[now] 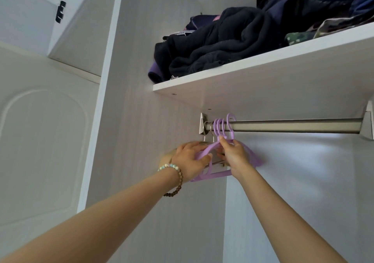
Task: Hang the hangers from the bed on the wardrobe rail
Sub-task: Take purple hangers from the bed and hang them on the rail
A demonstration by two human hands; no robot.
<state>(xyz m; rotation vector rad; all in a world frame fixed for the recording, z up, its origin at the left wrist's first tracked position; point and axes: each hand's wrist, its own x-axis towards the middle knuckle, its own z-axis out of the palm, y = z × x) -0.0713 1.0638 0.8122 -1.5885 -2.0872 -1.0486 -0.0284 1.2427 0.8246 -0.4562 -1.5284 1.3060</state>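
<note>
Left hand [190, 158] and right hand [234, 154], fingers curled, grip purple hangers [218, 175], hiding their necks.

Middle of purple hangers [214, 176] hidden behind left hand [190, 161] and right hand [234, 155], bodies of two metal-hooked hangers [212, 135] mostly covered, clothes [222, 46] cut off at upper right edge, rail bracket [368, 125] clipped at right edge.

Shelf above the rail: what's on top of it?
On the shelf: crumpled dark clothes, a purple garment at its left end, camouflage fabric at right. Anything behind the pile is hidden.
</note>
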